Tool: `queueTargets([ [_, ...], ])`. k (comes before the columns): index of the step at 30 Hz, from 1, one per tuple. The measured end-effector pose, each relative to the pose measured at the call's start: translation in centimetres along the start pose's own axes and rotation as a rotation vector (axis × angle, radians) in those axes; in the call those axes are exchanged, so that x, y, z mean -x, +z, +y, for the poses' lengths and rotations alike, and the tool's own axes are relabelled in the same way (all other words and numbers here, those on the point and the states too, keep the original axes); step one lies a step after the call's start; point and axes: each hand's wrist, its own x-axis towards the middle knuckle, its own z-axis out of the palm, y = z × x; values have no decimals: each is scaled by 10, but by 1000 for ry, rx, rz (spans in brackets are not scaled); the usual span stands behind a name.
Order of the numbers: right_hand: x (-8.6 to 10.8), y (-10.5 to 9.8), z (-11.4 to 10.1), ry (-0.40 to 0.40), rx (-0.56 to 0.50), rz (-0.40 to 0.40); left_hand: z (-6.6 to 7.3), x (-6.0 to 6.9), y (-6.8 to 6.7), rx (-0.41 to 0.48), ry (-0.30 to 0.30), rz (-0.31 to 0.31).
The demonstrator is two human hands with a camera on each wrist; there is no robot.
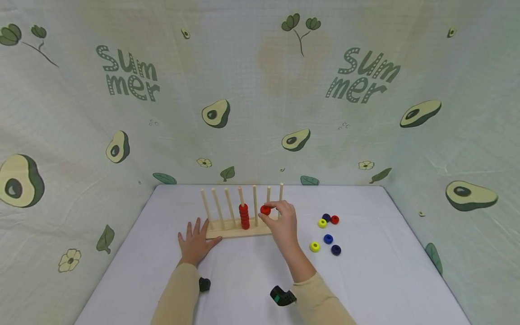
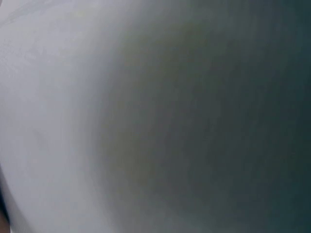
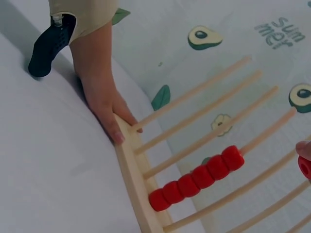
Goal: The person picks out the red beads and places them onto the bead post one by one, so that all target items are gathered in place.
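A wooden peg rack (image 1: pixel 231 232) with several upright pegs stands on the table. Stacked red beads (image 1: pixel 244 217) fill the lower part of its middle peg. My left hand (image 1: pixel 194 243) lies at the rack's left end, fingers straight and spread. In the right wrist view its thumb (image 3: pixel 116 135) touches the base's front edge. Between thumb and forefinger, my right hand (image 1: pixel 283 223) pinches a red bead (image 1: pixel 265 210) near the pegs on the right; I cannot tell whether a peg passes through it. The left wrist view is a dark blur beside white cloth.
Loose beads lie right of the rack: a red bead (image 1: pixel 335 220), two yellow ones including the nearer yellow bead (image 1: pixel 314 247), and blue ones such as the blue bead (image 1: pixel 328 239). A patterned cloth (image 1: pixel 252 67) hangs behind the white table (image 1: pixel 373 266).
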Motion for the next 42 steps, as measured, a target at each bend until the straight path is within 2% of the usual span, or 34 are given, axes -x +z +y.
queueTargets([
  [7,-4,5,-12,-87,3,9,0,-1,1,6,-1,-7],
  [24,-18,14,-34,-221,-14,12,-2,-2,2,-3,6,13],
  [29,-23,15,-37,-278,-31,12,-3,-3,4,3,8,26],
  [37,-35,18,-36,-383,-48,24,-1,-3,4,-2,-10,3],
  [42,-42,21,-36,-417,-31,20,0,-3,3,-3,-6,5],
])
